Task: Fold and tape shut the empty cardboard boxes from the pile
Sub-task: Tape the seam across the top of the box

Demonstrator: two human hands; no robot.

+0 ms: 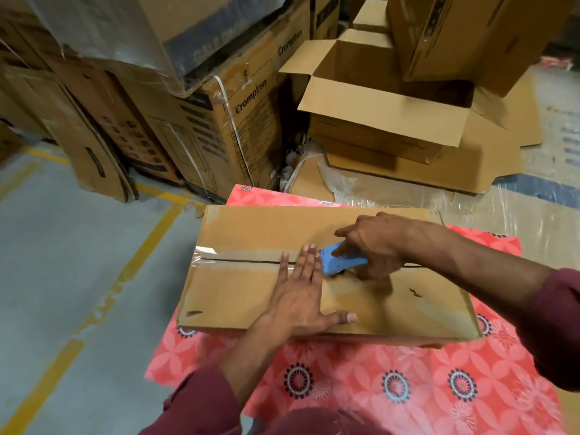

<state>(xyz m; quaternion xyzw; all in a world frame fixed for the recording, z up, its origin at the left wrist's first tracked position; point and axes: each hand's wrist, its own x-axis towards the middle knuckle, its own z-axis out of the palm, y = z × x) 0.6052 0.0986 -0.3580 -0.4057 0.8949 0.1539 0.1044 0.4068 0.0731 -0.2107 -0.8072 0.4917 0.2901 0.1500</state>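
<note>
Brown cardboard box (251,296), blue tape dispenser (340,260), pink flower-patterned mat (392,378), maroon sleeves (201,400), yellow-lined grey floor (62,277).

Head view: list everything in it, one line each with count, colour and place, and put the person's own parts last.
Cardboard box: one, brown, flaps closed, on the sheet in the centre.
Clear tape: one strip, along the left part of the box seam.
Tape dispenser: one, blue, on the seam.
Patterned sheet: one, pink-red with flowers, on the floor under the box.
Open box: one, brown, flaps up, behind on the right.
Printed cartons: several, brown, stacked at the back left.
Floor lines: yellow, on the grey floor, left.
Left hand: flat, pressing on the box beside the dispenser.
Right hand: grips the dispenser.
Sleeves: two, maroon.
</note>
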